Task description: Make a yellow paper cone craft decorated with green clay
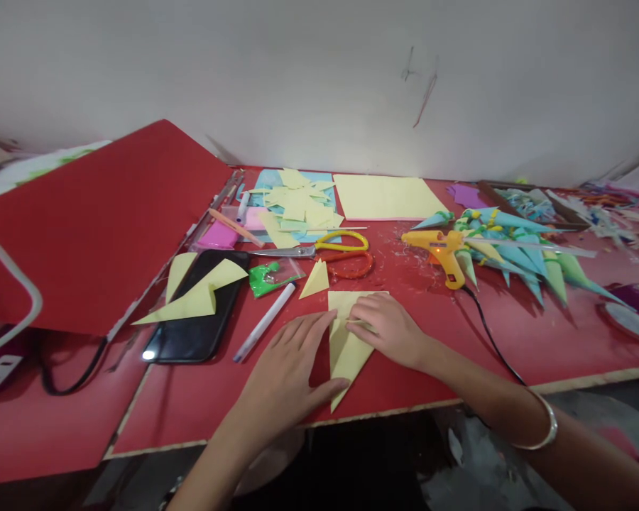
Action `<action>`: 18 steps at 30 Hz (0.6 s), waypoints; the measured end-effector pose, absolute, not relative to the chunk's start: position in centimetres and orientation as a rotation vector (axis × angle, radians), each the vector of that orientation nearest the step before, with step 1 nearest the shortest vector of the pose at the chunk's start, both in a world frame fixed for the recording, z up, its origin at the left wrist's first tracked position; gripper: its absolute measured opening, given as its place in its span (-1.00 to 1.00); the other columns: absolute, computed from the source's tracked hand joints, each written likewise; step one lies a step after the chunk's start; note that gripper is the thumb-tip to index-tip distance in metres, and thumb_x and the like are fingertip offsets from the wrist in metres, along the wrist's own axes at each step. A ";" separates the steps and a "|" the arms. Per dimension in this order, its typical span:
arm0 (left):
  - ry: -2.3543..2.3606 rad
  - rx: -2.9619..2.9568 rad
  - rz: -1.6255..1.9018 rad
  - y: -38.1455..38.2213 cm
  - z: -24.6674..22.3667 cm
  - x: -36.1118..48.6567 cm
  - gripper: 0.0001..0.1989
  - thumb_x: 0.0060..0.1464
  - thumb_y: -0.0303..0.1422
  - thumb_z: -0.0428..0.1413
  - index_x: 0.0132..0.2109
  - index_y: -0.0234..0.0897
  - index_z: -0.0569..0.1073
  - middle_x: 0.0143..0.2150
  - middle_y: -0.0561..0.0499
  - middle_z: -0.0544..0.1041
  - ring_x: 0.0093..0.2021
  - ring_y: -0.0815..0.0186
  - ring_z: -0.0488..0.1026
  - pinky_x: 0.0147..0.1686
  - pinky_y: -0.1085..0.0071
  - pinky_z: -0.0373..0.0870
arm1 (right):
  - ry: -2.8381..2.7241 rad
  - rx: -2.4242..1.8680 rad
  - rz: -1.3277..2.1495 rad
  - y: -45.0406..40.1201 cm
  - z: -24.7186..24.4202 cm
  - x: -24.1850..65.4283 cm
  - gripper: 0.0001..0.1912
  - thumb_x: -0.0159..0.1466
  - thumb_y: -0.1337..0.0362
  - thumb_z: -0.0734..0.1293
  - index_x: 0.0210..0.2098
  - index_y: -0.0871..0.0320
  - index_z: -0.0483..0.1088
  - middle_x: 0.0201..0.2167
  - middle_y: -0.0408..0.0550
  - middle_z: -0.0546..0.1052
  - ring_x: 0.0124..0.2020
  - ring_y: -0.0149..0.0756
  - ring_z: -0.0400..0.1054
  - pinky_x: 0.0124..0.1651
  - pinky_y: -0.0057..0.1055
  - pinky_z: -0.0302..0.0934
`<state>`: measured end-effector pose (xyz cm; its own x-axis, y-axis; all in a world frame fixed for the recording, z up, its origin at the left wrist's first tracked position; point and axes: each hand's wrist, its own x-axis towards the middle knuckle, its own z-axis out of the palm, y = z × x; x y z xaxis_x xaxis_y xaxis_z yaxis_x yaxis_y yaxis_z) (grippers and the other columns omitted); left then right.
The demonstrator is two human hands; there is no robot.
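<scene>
A yellow folded paper [343,351], tapering to a point near the table's front edge, lies flat between my hands. My left hand [292,369] rests at its left side, fingers stretched out, thumb on the paper's lower part. My right hand [386,330] lies on its upper right, fingers curled round a thin light stick whose tip shows. Just above is a small folded yellow triangle [315,279]. A white marker [265,323] lies left of my left hand. Scissors [319,250] with yellow and orange handles lie beyond the triangle.
On the right, a yellow glue gun [439,254] stands beside blue and green paper cones [522,255]. A black phone [199,312] with yellow scraps lies left. Yellow sheets [386,197] and cut pieces [295,202] lie at the back. A red board [111,234] leans at left.
</scene>
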<state>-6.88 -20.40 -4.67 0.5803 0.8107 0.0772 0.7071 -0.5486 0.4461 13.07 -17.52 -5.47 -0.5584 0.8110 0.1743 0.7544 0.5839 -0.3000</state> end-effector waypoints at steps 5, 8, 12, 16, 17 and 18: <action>1.231 2.458 0.374 -20.4 -4.8 -7.0 -0.31 -0.06 -0.10 0.07 0.18 -0.21 0.04 0.10 -0.12 0.29 0.09 0.10 0.21 0.03 0.15 0.18 | -2.531 -1.293 0.236 -17.5 -5.7 13.1 -0.70 0.28 0.16 0.09 -0.47 0.17 0.27 -0.50 -0.11 0.36 -0.41 -0.35 0.20 -0.31 -0.43 -0.02; 1.234 2.471 0.364 -20.5 -4.8 -7.0 -0.31 -0.04 -0.09 0.05 0.19 -0.21 0.02 0.11 -0.12 0.28 0.10 0.10 0.20 0.04 0.16 0.18 | -2.531 -1.306 0.208 -17.5 -5.7 13.0 -0.70 0.28 0.16 0.09 -0.48 0.18 0.27 -0.50 -0.11 0.36 -0.41 -0.35 0.20 -0.31 -0.43 -0.02; 1.248 2.482 0.384 -20.6 -4.9 -7.0 -0.29 -0.04 -0.08 0.04 0.20 -0.19 -0.02 0.14 -0.13 0.23 0.11 0.10 0.19 0.03 0.17 0.19 | -2.542 -1.343 0.189 -17.6 -5.6 12.9 -0.70 0.28 0.17 0.09 -0.48 0.18 0.26 -0.50 -0.11 0.36 -0.41 -0.34 0.20 -0.31 -0.43 -0.02; 1.251 2.505 0.388 -20.7 -5.0 -7.1 -0.30 -0.02 -0.07 0.02 0.20 -0.20 -0.02 0.13 -0.14 0.23 0.10 0.11 0.20 0.02 0.17 0.19 | -2.545 -1.346 0.175 -17.7 -5.5 12.8 -0.71 0.28 0.18 0.09 -0.48 0.18 0.25 -0.50 -0.11 0.36 -0.41 -0.34 0.20 -0.31 -0.43 -0.03; 1.252 2.517 0.388 -20.8 -5.0 -7.1 -0.31 -0.02 -0.07 0.01 0.20 -0.21 -0.02 0.12 -0.14 0.24 0.09 0.11 0.20 0.02 0.16 0.19 | -2.547 -1.346 0.174 -17.7 -5.4 12.8 -0.71 0.28 0.18 0.09 -0.49 0.18 0.25 -0.50 -0.11 0.36 -0.40 -0.34 0.20 -0.31 -0.43 -0.04; 1.255 2.528 0.389 -20.8 -5.1 -7.1 -0.31 -0.02 -0.06 0.01 0.20 -0.21 -0.01 0.12 -0.14 0.24 0.09 0.11 0.20 0.03 0.16 0.19 | -2.548 -1.346 0.175 -17.7 -5.4 12.7 -0.71 0.28 0.18 0.09 -0.49 0.18 0.25 -0.50 -0.11 0.36 -0.40 -0.34 0.20 -0.31 -0.43 -0.04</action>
<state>-7.14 -20.82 -5.05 0.5839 0.8043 0.1104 0.7255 -0.5780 0.3736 12.73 -17.74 -5.42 -0.5401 0.8248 0.1670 0.7943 0.5652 -0.2228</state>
